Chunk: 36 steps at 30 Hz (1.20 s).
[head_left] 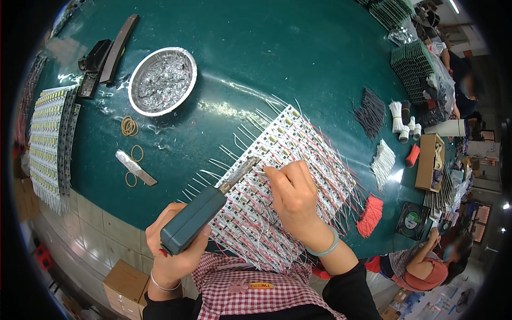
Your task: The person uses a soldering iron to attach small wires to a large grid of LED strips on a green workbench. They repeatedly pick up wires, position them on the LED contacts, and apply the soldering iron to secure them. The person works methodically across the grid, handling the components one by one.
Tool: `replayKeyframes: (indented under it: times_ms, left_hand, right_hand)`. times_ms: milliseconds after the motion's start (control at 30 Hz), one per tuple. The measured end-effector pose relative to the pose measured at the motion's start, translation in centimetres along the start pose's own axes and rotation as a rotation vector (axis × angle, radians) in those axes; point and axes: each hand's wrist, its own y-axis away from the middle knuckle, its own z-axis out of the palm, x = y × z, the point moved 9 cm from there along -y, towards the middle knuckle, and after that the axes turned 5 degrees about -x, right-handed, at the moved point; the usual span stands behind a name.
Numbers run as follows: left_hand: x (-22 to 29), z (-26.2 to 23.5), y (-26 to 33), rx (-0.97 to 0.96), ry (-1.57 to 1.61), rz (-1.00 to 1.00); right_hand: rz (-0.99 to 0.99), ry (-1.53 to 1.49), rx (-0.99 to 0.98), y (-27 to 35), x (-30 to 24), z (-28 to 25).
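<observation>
A wide sheet of small white circuit boards, with rows of yellowish parts and red and white wires, lies on the table in front of me. My left hand is wrapped around the dark green handle of a soldering iron. Its metal tip reaches the upper left part of the boards. Close to the tip, my right hand is over the sheet with thumb and forefinger pinched together. Thin wires run around those fingertips, but what they grip is too small to tell.
A bowl of silvery scraps stands far left, near rubber bands and a foil-wrapped bar. Right lie bundles of black wires, white wires and red wires, plus a small fan. A co-worker sits at lower right.
</observation>
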Motion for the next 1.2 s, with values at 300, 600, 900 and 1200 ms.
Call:
replayKeyframes:
  times_ms: [300, 600, 900, 1200]
  left_hand:
    - [0.7, 0.6, -0.5, -0.051, -0.043, 0.046]
    - [0.4, 0.8, -0.5, -0.062, -0.017, 0.0]
    - [1.4, 0.1, -0.2, -0.027, -0.191, 0.076]
    - [0.9, -0.3, 0.1, -0.008, -0.083, 0.03]
  right_hand:
    - [-0.005, -0.019, 0.002, 0.0, 0.2, 0.1]
    - [0.006, -0.003, -0.007, 0.0, 0.2, 0.2]
    - [0.007, -0.004, -0.007, 0.1, 0.3, 0.2]
    - [0.005, -0.01, 0.052, 0.2, 0.2, -0.1]
